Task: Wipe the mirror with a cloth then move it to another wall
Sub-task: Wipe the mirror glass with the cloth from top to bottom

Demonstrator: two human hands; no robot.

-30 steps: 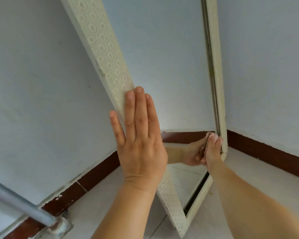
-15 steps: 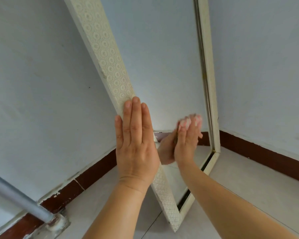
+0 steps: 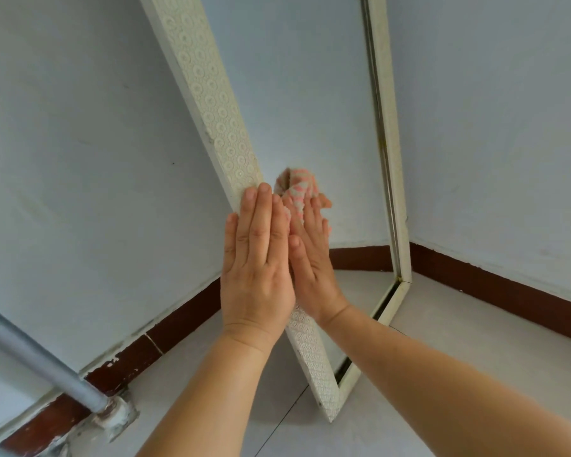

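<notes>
A tall framed mirror [image 3: 314, 103] is standing on a pale tiled floor [image 3: 459, 351], its bottom corner resting on the tiles and its top leaning back toward a light blue wall [image 3: 80, 127]. Its cream frame [image 3: 211, 94] is embossed with small rings. The glass is reflecting the wall and a dark red skirting [image 3: 185, 315] that runs along the base of the room.

I am pressing my left hand [image 3: 256, 258] flat and open against the near side of the frame, fingers together, steadying it. My right hand [image 3: 312, 255] is lying flat against the glass just beside it, pinning a pink and beige striped cloth [image 3: 299, 189] under the fingertips; the cloth is bunching up above them.

I am judging the mirror to be stiff, fairly heavy for its height, and fragile, with smooth glass that would slip under a palm. For the move, the two long frame sides look like the safest places to grip, one hand on each. The cloth is soft and light.

A grey metal pipe [image 3: 40, 367] is running into a floor fitting at lower left, well apart from the mirror.
</notes>
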